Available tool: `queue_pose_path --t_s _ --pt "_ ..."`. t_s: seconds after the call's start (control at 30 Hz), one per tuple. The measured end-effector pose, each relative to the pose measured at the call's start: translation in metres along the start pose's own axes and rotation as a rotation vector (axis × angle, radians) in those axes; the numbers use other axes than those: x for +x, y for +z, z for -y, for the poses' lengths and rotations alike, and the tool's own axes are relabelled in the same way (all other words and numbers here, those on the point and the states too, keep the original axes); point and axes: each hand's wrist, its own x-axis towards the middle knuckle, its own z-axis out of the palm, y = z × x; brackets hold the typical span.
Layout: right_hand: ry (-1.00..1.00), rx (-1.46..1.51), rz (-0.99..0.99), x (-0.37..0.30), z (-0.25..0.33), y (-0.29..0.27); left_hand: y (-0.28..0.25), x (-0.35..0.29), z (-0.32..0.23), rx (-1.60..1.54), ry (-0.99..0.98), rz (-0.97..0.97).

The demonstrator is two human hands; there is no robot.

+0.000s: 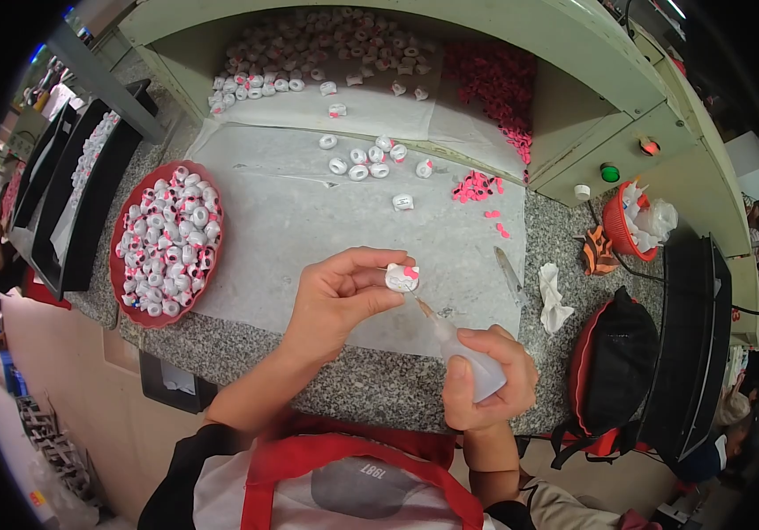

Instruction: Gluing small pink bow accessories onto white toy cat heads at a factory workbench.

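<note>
My left hand (333,297) is closed, pinching a small white toy head (402,278) with a pink bow between thumb and fingers. Wrapped in my right hand (496,378) is a translucent squeeze bottle (477,362), tilted up and to the left. Its thin nozzle (425,309) points at the toy head; whether the tip touches it I cannot tell. Beyond my hands lie several loose white heads (369,157) and a single one (403,202) on the white paper (265,221). Small pink pieces (475,186) are scattered to their right.
A red basket (116,256) full of white heads with pink stands at left. More heads (318,44) and a pink heap (494,84) fill the shelf behind. To the right are tweezers (510,272), crumpled tissue (553,299), an orange basket (616,221) and a black bag (624,358).
</note>
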Motion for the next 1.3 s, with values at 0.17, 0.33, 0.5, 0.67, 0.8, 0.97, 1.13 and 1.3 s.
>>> queue_pose_path --t_s 0.17,0.33,0.5,0.67,0.8,0.97,1.13,1.3 --pt "-0.019 -0.006 -0.003 0.001 0.0 0.001 0.0 0.0 0.0 0.001 -0.015 -0.002" --pt "-0.03 -0.005 0.005 0.001 0.0 0.001 0.0 -0.001 -0.001 0.0 -0.016 -0.005" --pt "-0.029 0.003 0.006 0.002 0.0 0.001 0.0 0.0 0.0 0.001 -0.016 -0.002" --pt "0.083 -0.027 -0.091 0.005 0.001 -0.001 0.001 0.001 0.0 0.01 -0.022 -0.001" --pt "0.906 0.489 -0.265 0.01 -0.023 -0.026 0.004 0.0 0.001 0.283 0.115 -0.027" --pt "0.954 0.36 -0.315 0.001 -0.106 -0.044 -0.001 0.003 0.013 0.027 -0.289 0.154" --pt "0.854 -0.543 0.181 0.059 -0.15 -0.026 0.004 0.003 0.017 -0.029 -0.28 0.178" --pt "0.705 -0.785 0.305 0.049 -0.143 -0.023 0.001 0.006 0.021 0.032 -0.173 0.044"
